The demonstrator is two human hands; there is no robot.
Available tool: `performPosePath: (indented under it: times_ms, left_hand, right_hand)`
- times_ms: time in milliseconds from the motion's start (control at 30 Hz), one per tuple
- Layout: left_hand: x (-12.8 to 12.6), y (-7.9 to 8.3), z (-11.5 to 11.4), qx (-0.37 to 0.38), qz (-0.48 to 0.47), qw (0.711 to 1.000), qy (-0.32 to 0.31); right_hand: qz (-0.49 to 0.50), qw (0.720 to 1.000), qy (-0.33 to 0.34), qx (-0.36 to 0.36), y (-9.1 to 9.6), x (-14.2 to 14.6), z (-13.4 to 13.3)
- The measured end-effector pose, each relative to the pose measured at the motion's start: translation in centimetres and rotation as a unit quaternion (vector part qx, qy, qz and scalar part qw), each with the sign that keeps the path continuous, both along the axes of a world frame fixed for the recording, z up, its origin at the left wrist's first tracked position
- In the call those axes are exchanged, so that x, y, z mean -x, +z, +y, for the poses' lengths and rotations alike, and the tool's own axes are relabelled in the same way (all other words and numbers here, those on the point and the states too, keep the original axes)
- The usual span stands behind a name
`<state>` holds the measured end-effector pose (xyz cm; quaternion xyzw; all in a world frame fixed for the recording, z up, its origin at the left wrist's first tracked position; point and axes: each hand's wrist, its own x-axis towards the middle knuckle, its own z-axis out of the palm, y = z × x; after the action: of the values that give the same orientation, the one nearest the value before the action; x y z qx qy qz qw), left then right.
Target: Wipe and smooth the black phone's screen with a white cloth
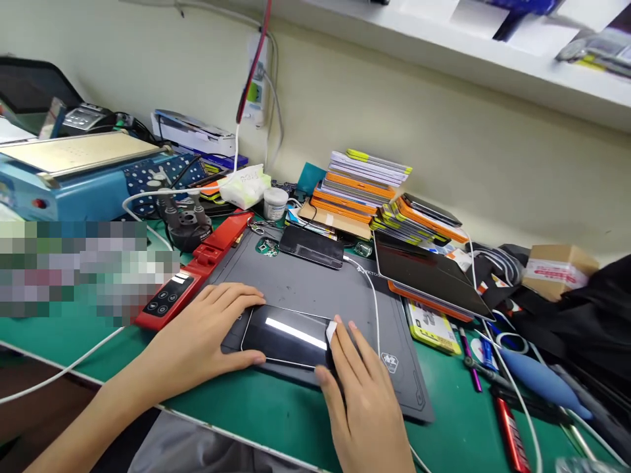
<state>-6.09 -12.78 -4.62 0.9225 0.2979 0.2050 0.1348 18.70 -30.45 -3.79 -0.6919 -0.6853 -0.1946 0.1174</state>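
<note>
A black phone [288,336] lies flat, screen up, on a grey work mat [305,282] near the table's front edge. My left hand [207,332] rests on the mat and clasps the phone's left end between thumb and fingers. At the phone's right end, my right hand [362,394] presses a small white pad [331,330] against the glass with its fingertips.
A second dark phone [311,246] with a white cable [372,295] lies further back on the mat. A red device [194,276] lies left of the mat, a blue machine [73,174] at far left. Stacked boxes [367,190], a tablet [428,272] and tools [507,368] crowd the right.
</note>
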Motion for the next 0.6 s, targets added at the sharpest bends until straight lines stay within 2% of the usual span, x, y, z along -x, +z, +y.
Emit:
performPosePath:
  times_ms: [100, 167, 367, 433, 600]
  left_hand:
    - [0.0, 0.0, 0.0, 0.004, -0.009, 1.0, 0.001]
    - [0.0, 0.1, 0.0, 0.002, -0.011, 1.0, 0.001]
    - [0.0, 0.3, -0.3, -0.007, -0.013, 1.0, -0.003]
    - [0.1, 0.3, -0.3, -0.009, -0.018, 1.0, -0.004]
    - [0.0, 0.6, -0.3, -0.003, -0.025, 1.0, -0.012]
  right_hand:
    - [-0.032, 0.999, 0.025, -0.006, -0.8, 0.2, -2.5]
    - [-0.046, 0.998, 0.031, -0.022, -1.1, 0.5, -2.8]
    - [0.022, 0.999, -0.018, -0.022, -0.4, 1.1, 2.1]
    - [0.03, 0.999, -0.018, -0.019, -0.4, 1.0, 2.6]
    - [-0.009, 0.998, 0.041, -0.051, -1.6, 1.0, -1.3]
